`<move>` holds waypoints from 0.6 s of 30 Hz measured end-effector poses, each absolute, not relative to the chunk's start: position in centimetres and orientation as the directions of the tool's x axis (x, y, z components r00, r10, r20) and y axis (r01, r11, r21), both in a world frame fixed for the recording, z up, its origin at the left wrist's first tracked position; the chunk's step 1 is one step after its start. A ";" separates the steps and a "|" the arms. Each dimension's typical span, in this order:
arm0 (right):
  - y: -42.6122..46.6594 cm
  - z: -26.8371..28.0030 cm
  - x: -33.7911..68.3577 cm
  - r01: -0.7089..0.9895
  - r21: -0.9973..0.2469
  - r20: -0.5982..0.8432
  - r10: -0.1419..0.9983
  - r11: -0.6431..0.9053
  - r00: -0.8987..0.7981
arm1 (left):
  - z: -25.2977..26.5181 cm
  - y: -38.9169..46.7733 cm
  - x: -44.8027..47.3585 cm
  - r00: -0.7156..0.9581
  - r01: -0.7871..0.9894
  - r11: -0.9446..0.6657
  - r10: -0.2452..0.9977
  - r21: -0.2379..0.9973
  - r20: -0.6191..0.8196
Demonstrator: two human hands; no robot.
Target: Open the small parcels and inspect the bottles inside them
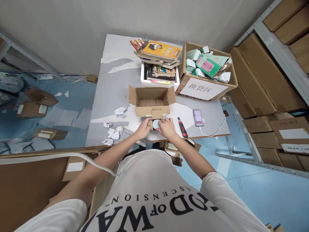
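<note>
At the table's front edge my left hand point(144, 128) is closed on the left side of a small cardboard box point(157, 113) with its flap raised. In the mouth of this box shows a round pale-blue object point(155, 124), perhaps a lid or tin; its exact kind cannot be made out. My right hand point(167, 128) has its fingers curled over the right side of the round object. Just behind stands a larger open cardboard carton point(152, 111), its side flaps spread and nothing visible inside. A red and black utility knife point(182, 127) lies to the right of my right hand.
Crumpled white paper point(115, 132) lies on the left of the table point(116, 77). A phone point(198, 118) on a charging cable is at the right. Behind are a white bin point(143, 77) with stacked books point(160, 50) and a carton point(233, 75) of small boxes. Shelving point(251, 141) stands right.
</note>
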State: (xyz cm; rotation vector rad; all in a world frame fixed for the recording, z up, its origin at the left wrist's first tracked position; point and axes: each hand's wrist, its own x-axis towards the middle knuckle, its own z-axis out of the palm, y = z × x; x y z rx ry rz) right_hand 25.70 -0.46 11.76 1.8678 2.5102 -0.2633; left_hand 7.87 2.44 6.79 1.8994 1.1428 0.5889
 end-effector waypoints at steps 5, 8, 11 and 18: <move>0.5 12.2 23.7 0.984 -0.072 -0.146 0.975 0.160 -0.169 | 5.4 2.3 7.4 0.602 0.438 -0.415 0.794 0.798 0.083; 0.9 12.5 22.7 0.994 -0.026 -0.198 0.974 0.109 -0.112 | 4.5 2.3 7.9 0.555 0.456 -0.405 0.825 0.793 0.102; 0.9 13.3 22.5 0.995 -0.010 -0.254 0.962 0.103 -0.102 | 3.9 2.2 8.4 0.501 0.479 -0.369 0.860 0.796 0.098; -0.5 18.8 25.0 0.976 -0.092 -0.140 0.968 0.199 -0.211 | 3.8 2.0 8.4 0.424 0.490 -0.294 0.903 0.821 0.070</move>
